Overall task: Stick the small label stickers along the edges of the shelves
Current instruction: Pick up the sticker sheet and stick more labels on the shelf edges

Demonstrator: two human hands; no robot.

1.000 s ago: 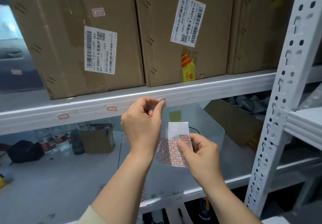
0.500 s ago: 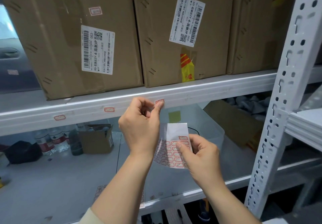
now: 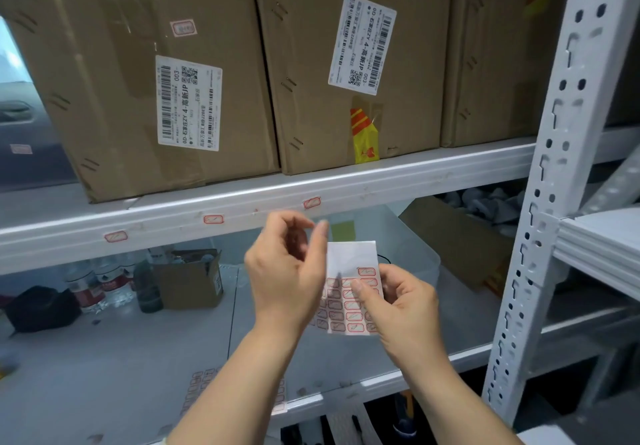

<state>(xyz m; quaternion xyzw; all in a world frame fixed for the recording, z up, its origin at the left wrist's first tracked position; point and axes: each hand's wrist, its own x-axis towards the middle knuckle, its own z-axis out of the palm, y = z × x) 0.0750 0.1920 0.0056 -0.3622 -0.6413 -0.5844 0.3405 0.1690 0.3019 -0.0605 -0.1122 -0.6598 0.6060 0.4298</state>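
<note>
The label stickers are small white rectangles with a red rounded border and a faint red stroke inside; three are stuck along the front edge of the upper shelf point(image 3: 398, 181), one at the left point(image 3: 116, 236), one in the middle point(image 3: 213, 219) and one at the right point(image 3: 312, 202), each a little higher than the last as the edge rises to the right; the right one sits slightly askew. The sticker sheet point(image 3: 349, 292) is white, bare in its upper part and filled lower down with rows of the same red-bordered labels; their full count cannot be told, since both hands cover part of it. The right hand point(image 3: 398, 306) pinches the sheet, thumb on its face and fingers curled behind; the left hand point(image 3: 287, 271) hangs just below the shelf edge and in front of the sheet's left side, fingers loosely bent, thumb and forefinger apart, holding nothing that can be made out. Three cardboard boxes stand on the upper shelf: the left box point(image 3: 104, 81) carries one small red-bordered sticker and a barcode label, the middle box point(image 3: 311, 63) a barcode label and a yellow-red tag, the right box point(image 3: 491, 63) is plain; on the lower shelf point(image 3: 121, 358) lie more sheets of red labels point(image 3: 201, 385), some bottles point(image 3: 86, 285) and a small open carton point(image 3: 190, 282)
</note>
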